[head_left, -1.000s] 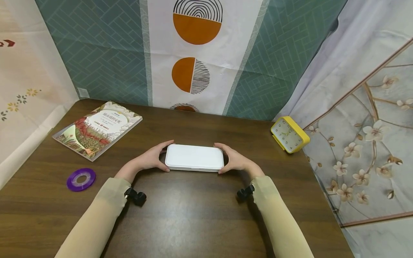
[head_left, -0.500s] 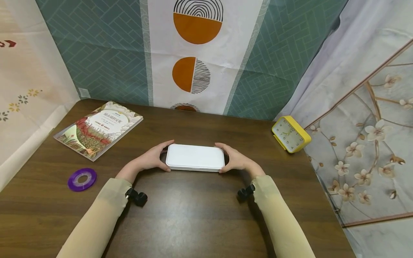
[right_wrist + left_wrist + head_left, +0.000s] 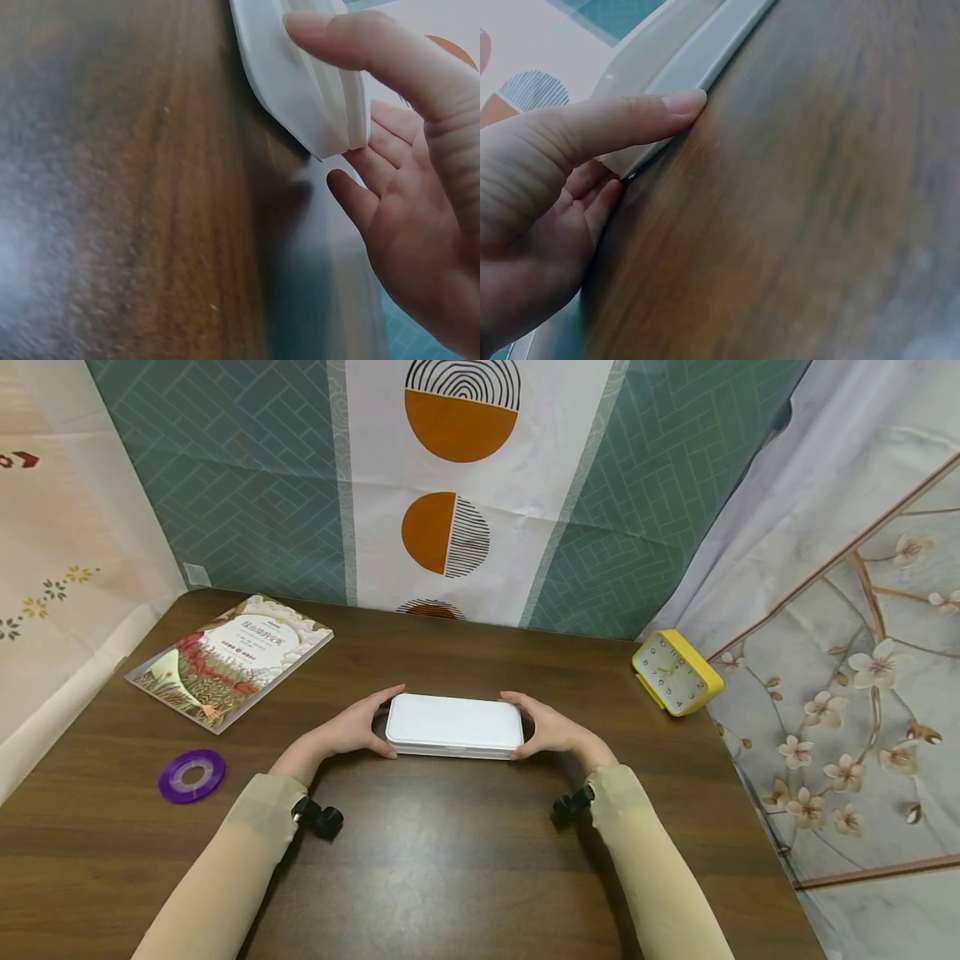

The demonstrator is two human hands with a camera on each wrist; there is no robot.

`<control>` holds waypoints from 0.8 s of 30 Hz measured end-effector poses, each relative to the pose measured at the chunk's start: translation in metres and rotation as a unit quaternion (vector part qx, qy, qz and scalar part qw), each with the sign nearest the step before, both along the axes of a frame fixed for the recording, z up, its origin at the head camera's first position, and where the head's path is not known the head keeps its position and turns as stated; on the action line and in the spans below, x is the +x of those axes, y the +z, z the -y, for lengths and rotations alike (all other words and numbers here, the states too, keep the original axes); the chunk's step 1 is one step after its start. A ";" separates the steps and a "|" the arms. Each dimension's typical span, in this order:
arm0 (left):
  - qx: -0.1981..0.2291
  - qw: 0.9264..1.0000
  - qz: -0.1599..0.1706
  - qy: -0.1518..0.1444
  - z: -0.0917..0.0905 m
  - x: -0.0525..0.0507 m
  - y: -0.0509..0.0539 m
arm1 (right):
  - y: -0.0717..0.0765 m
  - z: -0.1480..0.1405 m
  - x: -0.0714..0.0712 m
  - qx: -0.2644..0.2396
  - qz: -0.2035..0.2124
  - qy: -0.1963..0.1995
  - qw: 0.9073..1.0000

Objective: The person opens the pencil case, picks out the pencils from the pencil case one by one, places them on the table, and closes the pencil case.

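A white rectangular case lies lengthwise across the middle of the brown table. The left hand grips its left end, thumb on the near edge and fingers round the far side. At the right end, the right hand holds it the same way. In the left wrist view the thumb of the left hand presses the case's side. The right wrist view has the right hand with its thumb on the side of the case, where a seam runs along.
A picture book lies at the back left of the table, with a purple ring-shaped roll nearer the front. A yellow alarm clock stands at the back right. Patterned cloths hang behind and beside the table.
Both hands keep their hold at the ends of the case. Along its near side, the line below the top shows more plainly now, as if the lid is slightly raised.
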State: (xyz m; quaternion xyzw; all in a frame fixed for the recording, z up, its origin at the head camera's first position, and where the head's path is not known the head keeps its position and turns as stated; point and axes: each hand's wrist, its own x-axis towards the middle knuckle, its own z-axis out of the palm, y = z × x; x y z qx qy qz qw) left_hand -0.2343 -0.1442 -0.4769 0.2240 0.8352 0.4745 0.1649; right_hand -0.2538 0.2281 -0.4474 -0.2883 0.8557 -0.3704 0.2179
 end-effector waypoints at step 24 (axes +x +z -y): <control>0.018 1.000 -0.003 0.001 0.004 -0.001 -0.004 | 0.012 -0.017 0.003 -0.077 -0.018 -0.011 0.997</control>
